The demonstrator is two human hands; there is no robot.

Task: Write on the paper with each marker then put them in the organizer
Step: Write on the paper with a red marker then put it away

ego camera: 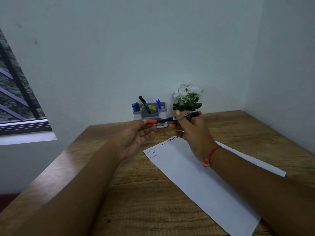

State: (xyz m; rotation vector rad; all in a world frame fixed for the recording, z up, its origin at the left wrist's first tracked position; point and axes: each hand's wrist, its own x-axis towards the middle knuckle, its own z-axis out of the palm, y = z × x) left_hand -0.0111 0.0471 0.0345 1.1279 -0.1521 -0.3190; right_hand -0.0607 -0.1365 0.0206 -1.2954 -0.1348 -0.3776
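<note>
My right hand (190,132) grips a black marker with a red end (189,115), held level above the far edge of the white paper (202,181). My left hand (136,135) pinches the marker's red cap (151,121) at the marker's tip; whether the cap is seated I cannot tell. The paper lies slantwise on the wooden desk (136,198) and bears small writing in green, blue, black and red near its far left corner. A grey organizer (150,113) stands at the back against the wall, holding several blue, green and black markers.
A pot of white flowers (187,97) stands right of the organizer at the back of the desk. White walls close the desk in behind and at the right. A window with bars (17,92) is at the left.
</note>
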